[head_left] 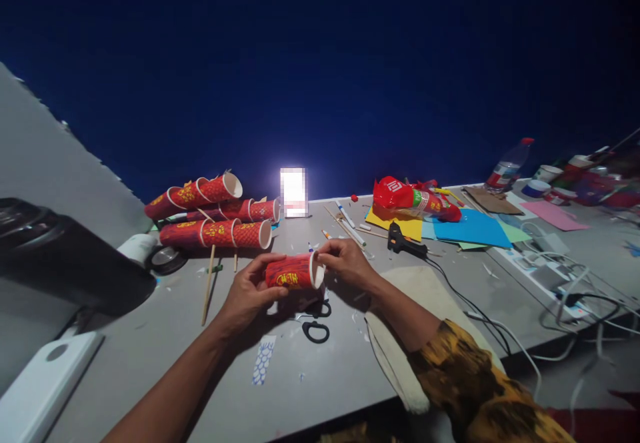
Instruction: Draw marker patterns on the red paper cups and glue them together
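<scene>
A red paper cup (291, 272) with yellow characters lies sideways between my hands, its white rim turned to the right. My left hand (256, 284) wraps round the base end of the cup. At the rim, the fingers of my right hand (347, 261) pinch the edge. Black-handled scissors (316, 331) lie on the table just below the cup. Nearer to me is a paper strip (263, 361) with a blue scale pattern. Joined rows of similar red cups (215, 234) rest at the left back, some with wooden sticks (209, 283) under them.
A black glue gun (400, 239) lies right of my hands, its cord trailing forward. Behind it are a red plastic package (400, 196) and coloured paper (470, 227). A power strip (530, 283) with tangled white cables is at right. A dark cylinder (75, 256) stands left.
</scene>
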The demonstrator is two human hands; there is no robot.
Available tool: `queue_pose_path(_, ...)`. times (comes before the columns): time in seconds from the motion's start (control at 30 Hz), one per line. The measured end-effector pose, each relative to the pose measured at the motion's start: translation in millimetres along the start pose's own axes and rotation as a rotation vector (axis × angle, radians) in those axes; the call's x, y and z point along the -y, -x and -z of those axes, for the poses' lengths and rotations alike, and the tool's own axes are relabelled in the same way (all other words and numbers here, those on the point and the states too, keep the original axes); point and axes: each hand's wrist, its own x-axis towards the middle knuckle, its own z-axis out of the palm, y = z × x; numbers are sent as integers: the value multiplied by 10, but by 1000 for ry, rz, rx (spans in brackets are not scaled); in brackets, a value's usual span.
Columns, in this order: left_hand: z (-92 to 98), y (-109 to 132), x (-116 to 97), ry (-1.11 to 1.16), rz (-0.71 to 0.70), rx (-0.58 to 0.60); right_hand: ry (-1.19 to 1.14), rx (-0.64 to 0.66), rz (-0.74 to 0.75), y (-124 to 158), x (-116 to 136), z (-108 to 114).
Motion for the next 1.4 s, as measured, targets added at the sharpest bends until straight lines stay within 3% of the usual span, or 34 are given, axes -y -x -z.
queue_pose_path(0.07, 2, -2, -1, 10, -13, -5, -32, 1, -18, -4, -5, 1)
queue_pose_path(0.23, -22, 27, -12, -3, -46, -48, -19, 198, -98, -18, -46, 13)
queue_pose_path(0.37, -19, 38, 28, -17, -71, -16, -25, 96, -134, -16, -55, 4)
queue_pose_path(0.43, 28, 1, 61, -41, -88, 4, -50, 104, -172, -7, -55, -2)
queue_pose_path(0.6, 212, -213, 109, -167, -333, 50, -88, 81, -216, -7, -74, -9)
queue_pose_path(0.7, 274, -293, 124, -187, -380, 53, -90, 50, -210, -28, -76, -6)
queue_pose_path(0.97, 236, -233, 220, -135, -204, 92, -106, 51, -215, -3, -7, -74)
queue_pose_path(1.13, 240, -229, 218, -173, -199, 18, -125, 63, -214, 61, 37, -112)
queue_pose_path(1.4, 301, -265, 178, -290, -129, -35, 108, -4, -124, -97, -4, 97)
